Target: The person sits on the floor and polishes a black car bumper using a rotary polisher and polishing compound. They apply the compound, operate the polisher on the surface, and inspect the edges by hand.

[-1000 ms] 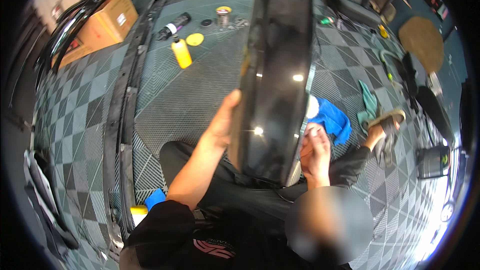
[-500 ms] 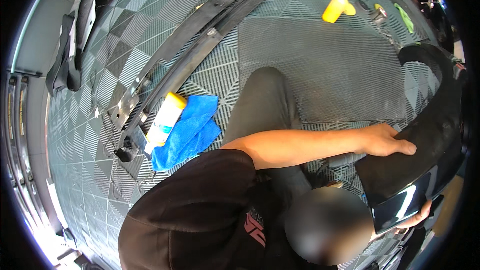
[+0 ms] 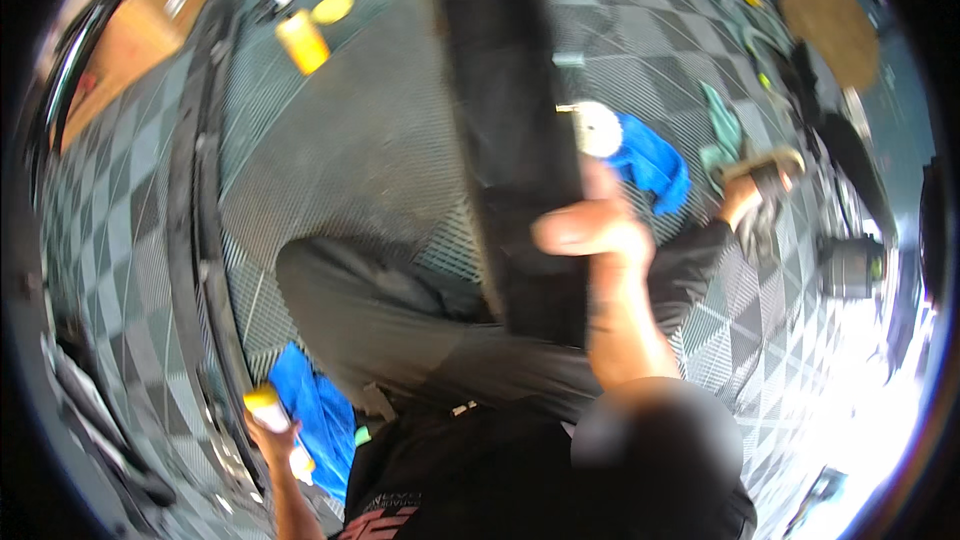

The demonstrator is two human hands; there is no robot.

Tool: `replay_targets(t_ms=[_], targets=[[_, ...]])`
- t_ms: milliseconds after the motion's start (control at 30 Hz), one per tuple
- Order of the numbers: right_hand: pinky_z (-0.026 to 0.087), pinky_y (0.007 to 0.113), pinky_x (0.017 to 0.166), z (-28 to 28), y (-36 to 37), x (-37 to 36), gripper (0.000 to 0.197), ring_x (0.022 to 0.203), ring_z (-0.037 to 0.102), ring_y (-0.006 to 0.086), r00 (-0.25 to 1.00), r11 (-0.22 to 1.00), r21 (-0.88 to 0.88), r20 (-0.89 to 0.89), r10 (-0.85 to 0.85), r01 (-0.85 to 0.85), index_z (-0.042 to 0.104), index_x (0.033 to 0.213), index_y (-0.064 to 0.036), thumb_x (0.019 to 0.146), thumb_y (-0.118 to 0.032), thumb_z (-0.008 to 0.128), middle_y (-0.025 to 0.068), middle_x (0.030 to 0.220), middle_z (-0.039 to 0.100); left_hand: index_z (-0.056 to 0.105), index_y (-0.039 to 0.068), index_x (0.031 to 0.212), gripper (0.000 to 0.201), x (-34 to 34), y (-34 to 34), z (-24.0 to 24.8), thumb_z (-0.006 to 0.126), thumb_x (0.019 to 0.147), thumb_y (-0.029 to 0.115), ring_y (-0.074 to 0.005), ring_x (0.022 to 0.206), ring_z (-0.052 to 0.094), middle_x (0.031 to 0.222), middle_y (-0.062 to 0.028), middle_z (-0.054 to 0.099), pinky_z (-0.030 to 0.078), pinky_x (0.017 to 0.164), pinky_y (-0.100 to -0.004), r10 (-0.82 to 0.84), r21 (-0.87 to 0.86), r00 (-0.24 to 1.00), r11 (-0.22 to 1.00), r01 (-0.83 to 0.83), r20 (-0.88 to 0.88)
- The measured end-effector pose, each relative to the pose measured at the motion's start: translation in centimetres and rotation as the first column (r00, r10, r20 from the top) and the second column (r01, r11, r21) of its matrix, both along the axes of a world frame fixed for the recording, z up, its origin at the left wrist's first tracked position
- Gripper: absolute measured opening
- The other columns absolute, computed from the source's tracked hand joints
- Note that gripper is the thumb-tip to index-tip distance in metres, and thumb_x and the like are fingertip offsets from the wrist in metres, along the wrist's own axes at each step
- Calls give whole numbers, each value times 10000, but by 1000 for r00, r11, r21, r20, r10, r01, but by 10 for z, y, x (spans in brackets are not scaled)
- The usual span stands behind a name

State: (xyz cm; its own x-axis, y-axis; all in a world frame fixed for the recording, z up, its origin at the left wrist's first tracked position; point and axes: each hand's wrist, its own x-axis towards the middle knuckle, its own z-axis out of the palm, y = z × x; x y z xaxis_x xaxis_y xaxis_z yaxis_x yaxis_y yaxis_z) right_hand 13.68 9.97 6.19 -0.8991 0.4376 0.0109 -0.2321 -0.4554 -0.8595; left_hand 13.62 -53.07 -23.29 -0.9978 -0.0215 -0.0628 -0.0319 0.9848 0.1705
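Observation:
My right hand (image 3: 605, 225) grips a long black panel (image 3: 515, 110) by its side edge near the lower end, the thumb lying over its face. The panel stands up lengthwise in front of me and is blurred. At the lower left, my left hand (image 3: 270, 437) is closed around a white bottle (image 3: 264, 398) with a yellow end. A blue cloth (image 3: 315, 415) lies on the floor beside that bottle. Some of my right fingers are hidden by the panel.
A dark mat (image 3: 340, 140) lies ahead on the tiled floor. Long dark strips (image 3: 190, 180) run along the left. Farther off are a yellow bottle (image 3: 302, 42), a yellow disc (image 3: 333, 8) and a cardboard box (image 3: 165, 5). Another blue cloth (image 3: 650, 165) lies right of the panel.
My view has turned to the right. My left hand has left the panel and taken hold of the white bottle. My right hand now holds the panel, which has swung up in front of me.

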Motion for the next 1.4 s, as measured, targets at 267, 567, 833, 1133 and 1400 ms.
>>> replay_targets(t_ms=[267,567,833,1133,1400], targets=[[461,247,766,-23,-11,7,316,829,552,66,964,974,25,-138,228,-227,612,1077,34,771,-10,674,2,882,625,555,-28,1230,700,-48,-6,45,860,618,123,-256,944,644,1072,-132,664,510,882,-377,128,500,968,836,-223,217],[511,347,762,-76,-53,-20,542,867,649,240,978,900,433,-203,39,54,580,1195,85,712,-118,718,182,986,666,384,21,1433,679,-170,168,403,589,875,349,-348,1176,589,1336,-195,545,513,975,-507,-222,968,954,107,227,-200],[519,499,789,-125,-93,-48,390,882,651,448,992,824,559,-125,-24,91,624,852,43,654,-287,683,292,860,653,500,-30,1316,596,-124,528,504,569,877,367,-348,1199,552,1292,-197,572,431,1025,-545,28,640,679,-307,705,-734],[385,534,1041,-111,-93,-22,614,1286,461,396,987,801,579,129,99,-156,622,1177,68,706,-324,645,213,1406,500,434,14,1342,711,-73,693,417,625,871,512,-289,1190,568,1279,-138,562,427,1067,-449,-266,592,536,-481,646,-801],[328,622,1031,-105,-81,-6,637,1348,377,419,970,790,564,137,199,-241,530,1337,-40,810,-387,615,203,1442,464,553,-18,1242,453,-87,755,287,708,902,238,-212,1031,629,1185,-97,620,531,900,-373,-500,763,585,-311,567,-639]])
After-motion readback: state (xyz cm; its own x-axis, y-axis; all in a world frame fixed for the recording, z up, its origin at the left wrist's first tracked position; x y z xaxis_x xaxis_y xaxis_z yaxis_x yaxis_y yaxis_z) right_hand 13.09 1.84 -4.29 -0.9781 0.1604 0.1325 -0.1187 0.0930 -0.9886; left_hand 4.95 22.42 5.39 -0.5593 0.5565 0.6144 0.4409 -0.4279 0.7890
